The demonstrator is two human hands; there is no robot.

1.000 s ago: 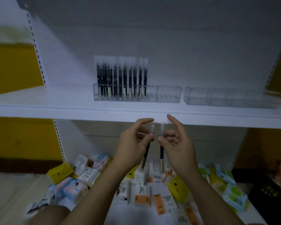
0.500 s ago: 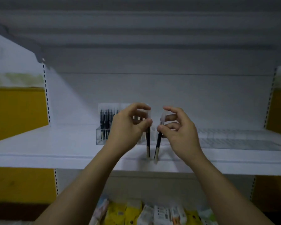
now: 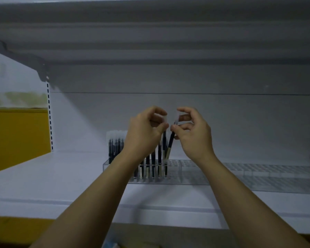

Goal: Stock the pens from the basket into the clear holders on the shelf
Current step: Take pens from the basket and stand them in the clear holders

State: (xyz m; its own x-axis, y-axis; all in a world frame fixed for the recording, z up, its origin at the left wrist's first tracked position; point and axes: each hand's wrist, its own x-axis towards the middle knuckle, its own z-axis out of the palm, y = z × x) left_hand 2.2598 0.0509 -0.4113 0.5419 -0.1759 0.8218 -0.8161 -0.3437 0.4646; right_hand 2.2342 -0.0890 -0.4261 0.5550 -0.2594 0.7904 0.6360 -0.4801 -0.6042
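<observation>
Holder point(image 3: 186, 176) w/ upright pens point(image 3: 153, 163); L hand point(image 3: 143, 133), R hand point(image 3: 193, 135) pinch one each.

Dim, bluish light; soft focus, slight blur, wide-angle bending at edges.

left hand point(image 3: 145, 134) & right hand point(image 3: 194, 136) both bare, forearms bare too (up to btm frame edge).

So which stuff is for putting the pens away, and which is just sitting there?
For the job: left hand pinching upright pen; right hand pinching tilted pen; stocked pens; left clear holder; right clear holder; shelf.
Just there: yellow wall panel; upper shelf.
</observation>
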